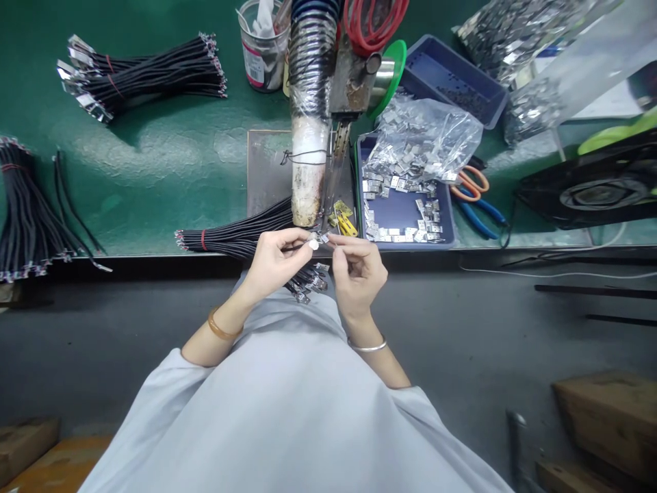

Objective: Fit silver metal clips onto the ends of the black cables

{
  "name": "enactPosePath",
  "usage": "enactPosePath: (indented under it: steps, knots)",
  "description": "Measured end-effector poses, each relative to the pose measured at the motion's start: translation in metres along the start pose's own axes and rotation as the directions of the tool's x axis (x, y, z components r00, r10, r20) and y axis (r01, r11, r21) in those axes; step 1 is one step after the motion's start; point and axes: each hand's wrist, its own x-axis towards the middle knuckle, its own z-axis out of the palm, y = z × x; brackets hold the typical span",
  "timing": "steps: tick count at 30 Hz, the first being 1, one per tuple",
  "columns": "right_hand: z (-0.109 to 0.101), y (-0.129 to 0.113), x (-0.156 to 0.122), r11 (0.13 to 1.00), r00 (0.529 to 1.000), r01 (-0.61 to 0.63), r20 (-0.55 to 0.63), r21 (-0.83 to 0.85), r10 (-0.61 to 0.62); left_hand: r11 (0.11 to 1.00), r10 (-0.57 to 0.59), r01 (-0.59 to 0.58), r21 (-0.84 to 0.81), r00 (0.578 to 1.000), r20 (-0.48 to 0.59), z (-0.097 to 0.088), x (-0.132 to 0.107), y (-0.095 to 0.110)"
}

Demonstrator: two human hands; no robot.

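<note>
One small silvery metal connector (324, 238) sits in the left hand's (274, 261) pinch, facing the curled right hand (360, 270), whose grip I cannot tell. Slim black bundled cables (236, 236) stretch leftward on the green surface (154, 205), nearer the left hand.

Green bench (169, 202) bright, glare patches at 10 o'clock. Floor (462, 342) dim. Wide-angle stretch at edges; cardboard box (610, 421) at 4 o'clock soft.
</note>
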Motion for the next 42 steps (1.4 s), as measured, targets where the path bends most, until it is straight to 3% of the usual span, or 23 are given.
enactPosePath:
  steps: [5, 10, 17, 25, 32, 38, 42]
  knots:
    - [-0.002, 0.002, 0.001, 0.967, 0.975, 0.222, 0.044, -0.128, -0.218, 0.999, 0.041, -0.04, 0.025, 0.998, -0.037, 0.002, 0.0, 0.002]
    - [-0.003, 0.007, 0.0, 0.931, 0.945, 0.326, 0.082, -0.166, -0.317, 0.999, 0.033, -0.029, 0.043, 0.996, -0.086, 0.006, -0.001, 0.002]
    - [-0.003, -0.001, 0.007, 0.946, 0.973, 0.229, 0.067, -0.232, -0.219, 0.991, 0.097, -0.083, 0.108, 0.986, -0.134, 0.013, -0.001, 0.002]
    - [-0.004, -0.003, 0.015, 0.957, 0.976, 0.213, 0.09, -0.198, -0.198, 0.951, 0.207, -0.155, 0.268, 0.962, -0.176, 0.018, -0.003, -0.007]
    - [-0.004, -0.008, 0.017, 0.943, 0.967, 0.252, 0.091, -0.216, -0.237, 0.918, 0.357, -0.305, 0.253, 0.914, -0.194, 0.017, -0.003, -0.005]
    - [-0.005, -0.006, 0.019, 0.947, 0.965, 0.261, 0.077, -0.188, -0.251, 0.927, 0.329, -0.281, 0.249, 0.927, -0.18, 0.018, -0.004, -0.006]
    - [-0.004, -0.007, 0.021, 0.942, 0.962, 0.274, 0.079, -0.193, -0.263, 0.914, 0.371, -0.317, 0.251, 0.905, -0.209, 0.019, -0.004, -0.005]
